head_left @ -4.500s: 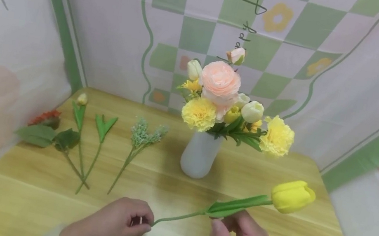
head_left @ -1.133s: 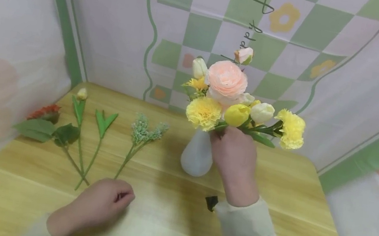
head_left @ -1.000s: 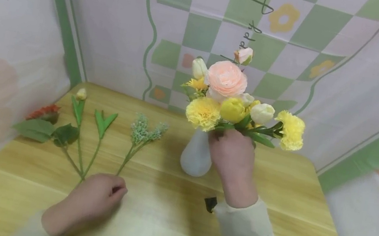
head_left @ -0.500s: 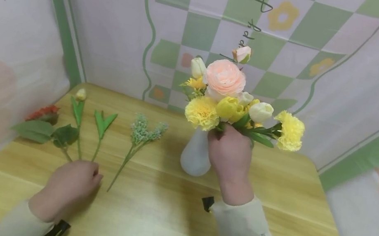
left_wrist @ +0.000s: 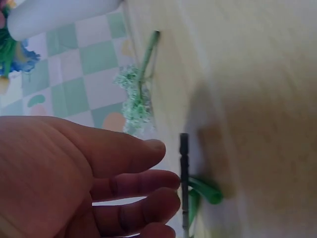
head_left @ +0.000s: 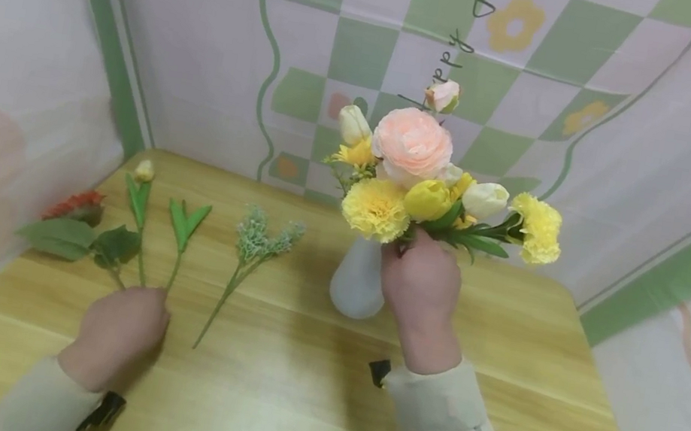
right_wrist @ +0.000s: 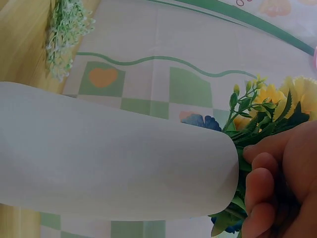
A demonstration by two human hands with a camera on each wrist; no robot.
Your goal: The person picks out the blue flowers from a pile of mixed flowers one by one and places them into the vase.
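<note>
At the mouth of the white vase (head_left: 360, 279), my right hand (head_left: 423, 274) curls its fingers round the stem of a yellow tulip (head_left: 428, 200). In the right wrist view the thumb and fingers of the right hand (right_wrist: 277, 183) meet green stems and leaves just outside the vase rim (right_wrist: 233, 168). My left hand (head_left: 120, 330) is over the stem ends of a red flower (head_left: 75, 206), a white tulip bud (head_left: 145, 171) and a green leafy stem (head_left: 184, 225). In the left wrist view, a gap shows between its thumb and fingers, with a dark stem end (left_wrist: 184, 153) beside the fingertips.
The vase holds a pink ranunculus (head_left: 414, 143), yellow carnations (head_left: 376, 208) and white tulips (head_left: 485, 200). A pale green sprig (head_left: 255, 238) lies between the vase and the left stems. Printed cloth (head_left: 198, 31) encloses the wooden table (head_left: 282, 388).
The yellow tulip, earlier held over the table in both hands, now stands among the vase flowers, in my right hand. My left hand has moved left to the lying stems.
</note>
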